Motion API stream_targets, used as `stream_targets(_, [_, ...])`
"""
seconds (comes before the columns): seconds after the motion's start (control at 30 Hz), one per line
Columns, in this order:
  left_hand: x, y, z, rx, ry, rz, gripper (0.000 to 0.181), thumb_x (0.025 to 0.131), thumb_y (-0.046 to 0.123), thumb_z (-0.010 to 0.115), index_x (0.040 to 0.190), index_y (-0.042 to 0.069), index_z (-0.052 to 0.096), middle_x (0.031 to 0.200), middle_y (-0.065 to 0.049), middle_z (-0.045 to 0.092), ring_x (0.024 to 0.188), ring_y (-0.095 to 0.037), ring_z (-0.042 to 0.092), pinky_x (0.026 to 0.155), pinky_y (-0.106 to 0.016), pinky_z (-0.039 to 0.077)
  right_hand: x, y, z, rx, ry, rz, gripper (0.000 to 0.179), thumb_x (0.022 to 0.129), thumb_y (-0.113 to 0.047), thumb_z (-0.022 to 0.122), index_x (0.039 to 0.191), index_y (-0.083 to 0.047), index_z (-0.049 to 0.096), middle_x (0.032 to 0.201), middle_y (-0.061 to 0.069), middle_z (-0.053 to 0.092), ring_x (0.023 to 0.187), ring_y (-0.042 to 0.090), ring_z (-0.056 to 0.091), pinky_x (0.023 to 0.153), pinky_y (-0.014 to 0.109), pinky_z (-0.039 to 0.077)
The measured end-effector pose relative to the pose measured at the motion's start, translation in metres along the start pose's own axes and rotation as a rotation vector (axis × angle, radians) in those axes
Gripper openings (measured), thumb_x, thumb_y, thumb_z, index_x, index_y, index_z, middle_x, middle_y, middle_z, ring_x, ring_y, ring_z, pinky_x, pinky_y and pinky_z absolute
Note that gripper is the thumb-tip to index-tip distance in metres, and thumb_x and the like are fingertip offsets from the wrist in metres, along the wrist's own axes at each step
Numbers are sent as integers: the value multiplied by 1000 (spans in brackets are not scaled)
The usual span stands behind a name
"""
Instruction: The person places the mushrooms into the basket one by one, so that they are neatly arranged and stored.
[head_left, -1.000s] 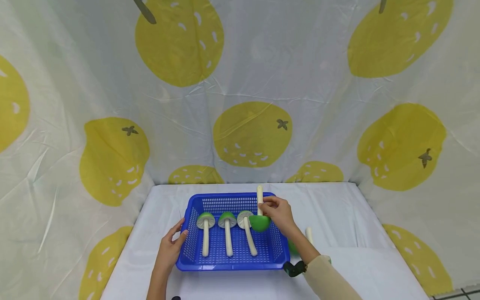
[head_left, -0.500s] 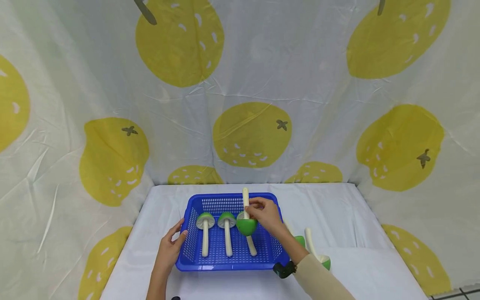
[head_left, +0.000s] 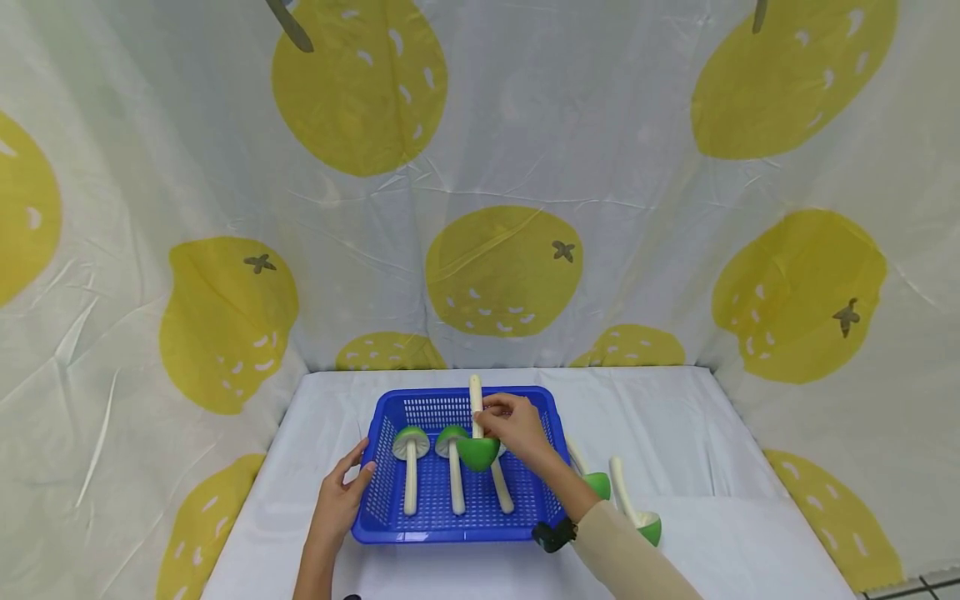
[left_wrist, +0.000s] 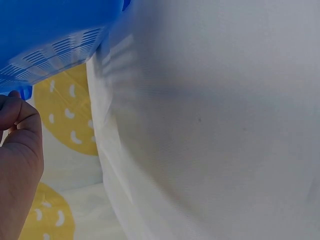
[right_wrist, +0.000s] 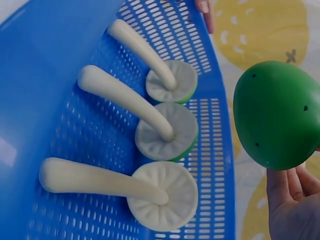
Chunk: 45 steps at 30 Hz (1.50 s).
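Note:
A blue plastic basket (head_left: 457,536) sits on the white-covered table, with three toy mushrooms lying in it: a left one (head_left: 410,479), a middle one (head_left: 456,483) and a right one (head_left: 502,487). Their caps are green with pale undersides, their stems cream. Over the basket my right hand (head_left: 517,429) pinches the stem of another green toy mushroom (head_left: 478,454), cap down and stem up; its cap partly hides the right mushroom. In the right wrist view that cap (right_wrist: 277,115) shows black dots. My left hand (head_left: 339,500) holds the basket's left rim.
Right of the basket, more toy mushrooms lie on the table: one (head_left: 597,484) partly behind my right forearm, another (head_left: 649,528) farther right. A white cloth with yellow lemons (head_left: 504,271) hangs behind the table and along both sides.
My right hand has moved left over the basket with the mushroom, from near the right rim to between the middle and right mushrooms. The left hand has stayed at the rim.

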<state>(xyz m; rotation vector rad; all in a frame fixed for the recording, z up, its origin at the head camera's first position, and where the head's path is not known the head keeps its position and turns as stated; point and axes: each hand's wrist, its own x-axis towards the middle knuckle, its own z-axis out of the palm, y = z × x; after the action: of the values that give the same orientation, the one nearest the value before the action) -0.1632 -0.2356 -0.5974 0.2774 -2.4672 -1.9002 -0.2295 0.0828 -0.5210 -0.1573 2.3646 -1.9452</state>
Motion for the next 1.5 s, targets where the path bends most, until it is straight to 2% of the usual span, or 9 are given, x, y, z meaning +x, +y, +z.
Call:
stream_targets(0.1, [-1,1,0,9,-1,0,53,103,31,65,153,25,50,140,-17,48,104,-33,72,79,-37,64,3,2,3,1,-13,11,33,92,-24,78,120,-7,73,96,9,75,75,20,75,67,34,63])
stream_targets(0.33, [1,4,1,18,8,-2,52,103,28,64,153,24,50,139,-17,49,103,-34,72,79,-39,64,8,8,14,-1,-19,17,34,92,-21,77,119,-2,72,96,12,75,73,18,74,65,32,62])
stream_targets(0.63, [-2,3,-2,-9,-4,4,55,102,30,66,154,21,50,138,-18,50,99,-29,72,75,-31,62,12,11,34,-29,-51,38,32,90,-20,79,117,-3,73,92,9,75,69,14,73,63,30,62])
stream_targets(0.93, [-1,3,-1,5,7,7,54,102,32,66,153,21,51,135,-15,51,100,-30,73,77,-33,63,18,11,44,-71,-63,25,29,89,-14,79,114,-1,74,88,8,74,64,13,71,59,30,62])
stream_targets(1.17, [-1,2,0,13,10,12,54,102,31,66,152,23,52,136,-17,51,102,-34,73,77,-33,63,17,13,47,-127,-140,47,29,90,-11,78,115,1,71,88,11,76,63,15,71,57,30,61])
stream_targets(1.4, [0,1,0,23,20,5,52,102,29,66,152,25,52,136,-16,52,102,-34,73,75,-31,63,16,15,52,-97,-189,99,30,90,-10,78,116,3,70,90,12,75,69,21,74,60,31,62])
stream_targets(1.5, [0,1,1,35,18,11,52,103,29,65,152,24,51,137,-17,52,103,-33,73,76,-31,63,18,15,55,-87,-201,118,30,89,-10,78,115,3,70,88,11,75,68,20,73,60,31,62])
